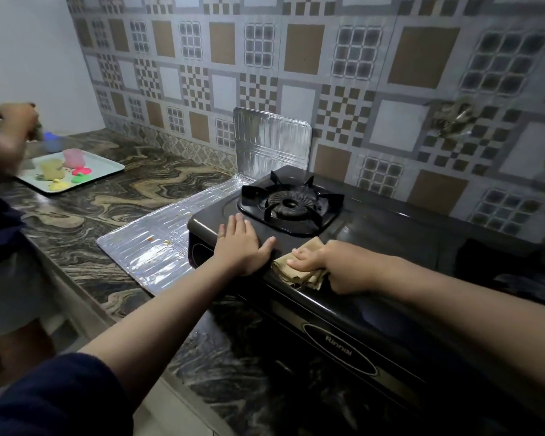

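Observation:
A black gas stove (375, 243) stands on the marbled counter, its left burner grate (291, 204) bare. My left hand (241, 245) lies flat on the stove's front left corner, fingers straight and thumb spread. Right beside it, my right hand (324, 265) grips a folded tan cloth (291, 272) and holds it against the stove top near the front edge. Both forearms reach in from below.
Silver foil sheeting (153, 250) covers the counter left of the stove and stands up against the tiled wall. At far left, another person's arm (5, 136) is over a white tray (107, 166) holding coloured cups and dough. A second burner shows dimly at far right.

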A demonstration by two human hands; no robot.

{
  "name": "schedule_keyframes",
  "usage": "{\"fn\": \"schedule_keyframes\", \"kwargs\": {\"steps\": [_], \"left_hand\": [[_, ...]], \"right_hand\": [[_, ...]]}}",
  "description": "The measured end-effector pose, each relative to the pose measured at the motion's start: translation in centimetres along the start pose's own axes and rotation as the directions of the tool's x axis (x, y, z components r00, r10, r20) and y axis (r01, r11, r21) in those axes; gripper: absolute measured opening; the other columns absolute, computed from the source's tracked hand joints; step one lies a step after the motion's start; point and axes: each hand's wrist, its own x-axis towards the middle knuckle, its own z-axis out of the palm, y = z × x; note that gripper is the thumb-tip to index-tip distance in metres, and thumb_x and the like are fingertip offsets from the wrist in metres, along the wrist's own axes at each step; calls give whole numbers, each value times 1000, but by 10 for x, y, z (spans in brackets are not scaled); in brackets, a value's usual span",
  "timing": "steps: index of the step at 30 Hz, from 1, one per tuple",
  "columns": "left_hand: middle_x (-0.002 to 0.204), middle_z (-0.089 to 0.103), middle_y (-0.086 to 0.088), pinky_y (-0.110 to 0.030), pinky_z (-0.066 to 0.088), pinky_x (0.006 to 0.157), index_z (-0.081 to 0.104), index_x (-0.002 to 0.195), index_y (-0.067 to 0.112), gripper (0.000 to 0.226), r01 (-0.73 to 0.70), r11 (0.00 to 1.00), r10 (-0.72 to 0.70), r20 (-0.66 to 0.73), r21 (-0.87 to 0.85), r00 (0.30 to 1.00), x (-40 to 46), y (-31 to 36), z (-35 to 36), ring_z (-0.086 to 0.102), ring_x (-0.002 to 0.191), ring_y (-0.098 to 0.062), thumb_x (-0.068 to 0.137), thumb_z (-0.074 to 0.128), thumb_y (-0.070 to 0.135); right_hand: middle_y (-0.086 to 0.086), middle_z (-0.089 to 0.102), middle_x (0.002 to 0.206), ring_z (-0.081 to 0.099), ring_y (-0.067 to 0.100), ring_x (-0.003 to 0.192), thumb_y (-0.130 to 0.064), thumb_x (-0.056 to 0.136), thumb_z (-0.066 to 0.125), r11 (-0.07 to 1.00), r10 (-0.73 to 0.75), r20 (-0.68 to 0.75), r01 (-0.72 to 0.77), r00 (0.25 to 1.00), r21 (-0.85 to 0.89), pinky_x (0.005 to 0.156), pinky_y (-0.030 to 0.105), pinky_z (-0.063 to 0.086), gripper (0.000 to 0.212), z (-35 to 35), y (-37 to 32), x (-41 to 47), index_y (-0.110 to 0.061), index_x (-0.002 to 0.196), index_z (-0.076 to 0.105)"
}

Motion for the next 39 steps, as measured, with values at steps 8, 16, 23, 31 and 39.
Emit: {"fn": "schedule_keyframes", "kwargs": {"steps": [8,16,23,31,39], "left_hand": [[161,0,-17,-42,2,120,8,152,0,97,68,997,-67,-35,38,997,1,6,7,0,149,-27,88,26,72],[161,1,-17,-44,6,119,9,152,0,98,91,993,-90,-25,79,996,4,6,5,1,149,-27,88,28,72],[161,0,-16,-44,7,119,7,152,-1,99,101,992,-101,-7,72,995,4,7,6,-2,149,-25,88,28,72],[160,3,-17,-46,5,118,12,151,-1,94,134,990,-133,-18,47,991,-1,15,3,0,149,-27,90,32,67],[159,0,-23,-49,-5,117,9,150,-6,90,247,967,-248,-5,-66,969,-12,63,9,-5,148,-31,93,27,61]], "right_hand": [[-13,18,157,26,15,143,7,80,45,999,-27,34,28,999,-41,117,30,21,78,11,18,-38,-35,145,31],[-14,29,153,25,4,142,8,81,46,999,-22,19,21,1000,40,110,9,14,73,13,28,-80,-31,142,41],[-6,49,143,53,22,121,0,77,48,997,0,121,10,993,-82,98,33,46,68,3,28,-89,-35,135,49],[-11,41,148,53,19,119,3,77,45,998,22,118,-14,993,-67,95,31,47,69,8,30,-104,-35,135,49],[-14,30,153,43,10,129,7,79,44,1000,5,72,-3,997,-16,81,9,31,73,14,32,-109,-35,139,44]]}}
